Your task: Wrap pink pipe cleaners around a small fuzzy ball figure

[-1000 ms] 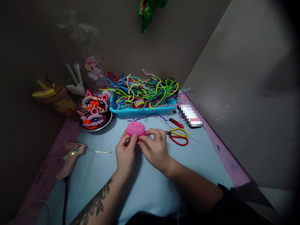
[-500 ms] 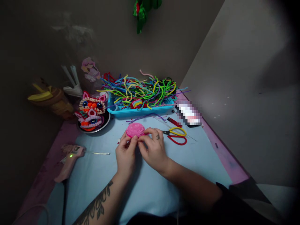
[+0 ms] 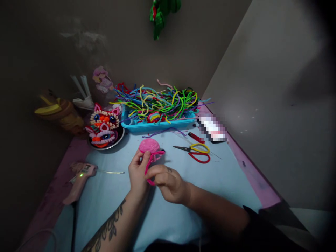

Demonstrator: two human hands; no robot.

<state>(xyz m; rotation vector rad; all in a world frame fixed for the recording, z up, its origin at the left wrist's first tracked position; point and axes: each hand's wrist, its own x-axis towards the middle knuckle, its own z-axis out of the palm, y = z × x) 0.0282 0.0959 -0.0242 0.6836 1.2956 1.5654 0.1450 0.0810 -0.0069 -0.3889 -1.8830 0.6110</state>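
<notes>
A pink coiled pipe-cleaner disc [image 3: 148, 145] is held over the light blue table top [image 3: 112, 196]. My left hand [image 3: 138, 174] grips its lower edge with closed fingers. My right hand [image 3: 168, 182], just below and to the right, pinches the loose pink pipe-cleaner strand [image 3: 149, 164] that trails down from the disc. The two hands nearly touch.
A blue tray [image 3: 157, 124] heaped with coloured pipe cleaners stands at the back. Yellow and red scissors [image 3: 195, 152] lie right of the disc. A pink glue gun [image 3: 78, 178] lies at left, a pipe-cleaner lion head on a plate [image 3: 103, 128] behind it. A phone [image 3: 212, 128] lies near the wall.
My right hand has drawn back toward me from the disc's side, pulling a length of pink strand out and down. My left hand still holds the disc.
</notes>
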